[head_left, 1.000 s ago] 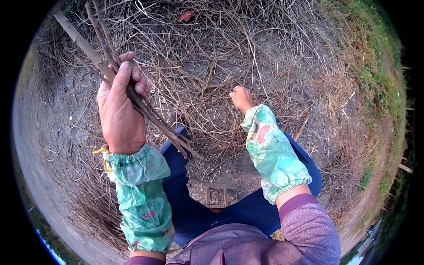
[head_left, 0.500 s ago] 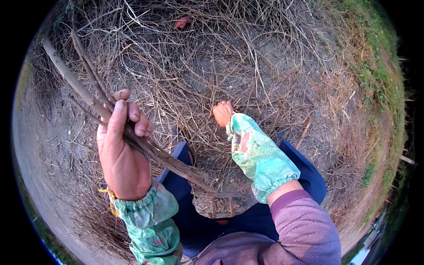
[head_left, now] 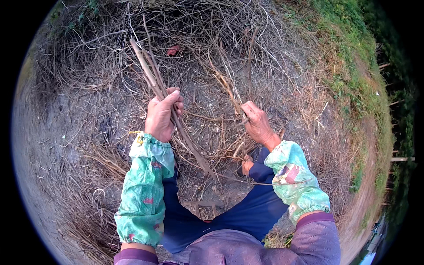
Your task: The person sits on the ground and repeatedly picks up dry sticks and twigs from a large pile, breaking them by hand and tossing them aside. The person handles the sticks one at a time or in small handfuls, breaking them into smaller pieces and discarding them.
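A small bundle of bare sticks [head_left: 145, 66] is gripped in my left hand [head_left: 160, 118], its fingers wrapped around the middle. The thick ends point up and away, and the other ends slant down to the right between my knees. My right hand [head_left: 259, 125] is closed around a few thinner, crooked twigs [head_left: 227, 86] that reach away from me toward the brush. Loose twigs [head_left: 207, 141] litter the ground below and between both hands.
A large heap of dry brush [head_left: 221, 22] spreads across the far side, with a small red object [head_left: 173, 50] at its near edge. More brushwood [head_left: 95, 216] lies at the near left. Green plants [head_left: 349, 66] border the right. A low wooden frame [head_left: 205, 204] is between my legs.
My left hand has moved right and farther away, still holding its sticks, which now stand steeper. My right hand has moved to the right and now holds twigs.
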`<state>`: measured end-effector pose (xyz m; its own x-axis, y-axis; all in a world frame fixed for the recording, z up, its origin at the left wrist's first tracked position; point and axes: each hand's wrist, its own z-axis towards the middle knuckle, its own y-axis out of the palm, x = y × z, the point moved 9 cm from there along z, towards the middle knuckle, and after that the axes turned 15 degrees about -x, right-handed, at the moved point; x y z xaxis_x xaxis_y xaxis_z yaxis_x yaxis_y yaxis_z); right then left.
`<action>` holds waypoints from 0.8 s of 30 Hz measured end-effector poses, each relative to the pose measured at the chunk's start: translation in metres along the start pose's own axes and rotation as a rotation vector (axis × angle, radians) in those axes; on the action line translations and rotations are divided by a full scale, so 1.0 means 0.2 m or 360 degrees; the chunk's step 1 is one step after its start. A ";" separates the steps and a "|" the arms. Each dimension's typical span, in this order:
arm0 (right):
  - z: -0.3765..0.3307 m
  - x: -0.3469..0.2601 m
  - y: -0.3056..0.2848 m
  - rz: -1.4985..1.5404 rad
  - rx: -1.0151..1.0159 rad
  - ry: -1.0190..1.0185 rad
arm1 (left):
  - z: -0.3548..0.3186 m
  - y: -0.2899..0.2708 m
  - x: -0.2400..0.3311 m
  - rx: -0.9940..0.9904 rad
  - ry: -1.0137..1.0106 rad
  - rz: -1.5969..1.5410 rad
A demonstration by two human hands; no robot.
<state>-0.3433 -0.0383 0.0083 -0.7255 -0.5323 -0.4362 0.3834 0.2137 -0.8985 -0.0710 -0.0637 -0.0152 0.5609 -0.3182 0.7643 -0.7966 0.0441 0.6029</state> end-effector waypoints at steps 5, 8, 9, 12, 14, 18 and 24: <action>-0.16 -0.51 -0.13 -0.0076 0.0162 -0.0323 | 0.01 0.18 -0.32 -0.0349 -0.0478 0.0174; -0.23 -0.69 -0.10 -0.0157 0.0201 -0.0481 | -0.03 0.26 -0.34 -0.0214 -0.0488 0.0096; -0.24 -0.75 -0.08 -0.0157 0.0194 -0.0534 | -0.03 0.27 -0.35 -0.0240 -0.0503 0.0110; -0.26 -0.79 -0.06 -0.0205 0.0265 -0.0634 | -0.07 0.21 -0.40 -0.0233 -0.0534 0.0111; -0.27 -0.81 -0.08 -0.0246 0.0301 -0.0678 | -0.10 0.19 -0.35 -0.0287 -0.0420 0.0224; -0.34 -0.94 -0.08 -0.0277 0.0375 -0.0741 | -0.08 0.15 -0.09 -0.0181 -0.0151 0.0631; -0.46 -1.11 -0.05 -0.0270 0.0418 -0.0958 | 0.01 -0.10 -0.33 -0.0400 -0.0634 0.1326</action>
<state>-0.2392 0.1527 0.1095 -0.3724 -0.9205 -0.1185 0.4738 -0.0787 -0.8771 -0.0927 -0.0451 -0.0769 -0.3193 -0.3894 0.8640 -0.8074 0.5891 -0.0329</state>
